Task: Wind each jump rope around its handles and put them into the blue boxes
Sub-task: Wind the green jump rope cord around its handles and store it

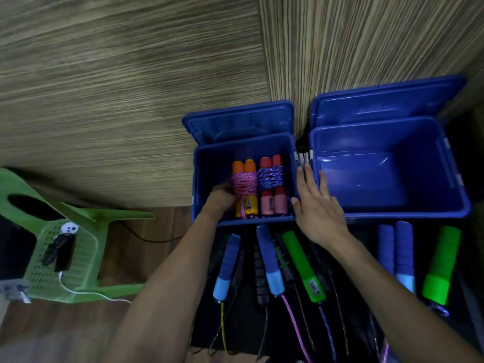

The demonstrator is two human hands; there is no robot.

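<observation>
Two open blue boxes stand side by side. The left box [204,163] holds a red-handled jump rope [272,187] wound with purple cord. Beside it lies an orange-and-yellow-handled rope [245,188] wound with pink cord. My left hand [221,197] is inside this box and grips the orange bundle from its left side. With straight fingers, my right hand [315,203] rests on the rims where the two boxes meet. The right box [455,205] holds nothing. Unwound ropes with blue [269,260] and green [303,265] handles lie on the dark table in front.
Both lids lean open against the wood-grain wall behind. More handles, blue [395,250] and green [442,263], lie at the front right. A green plastic chair [78,258] with a small black device and white cable stands on the floor to the left.
</observation>
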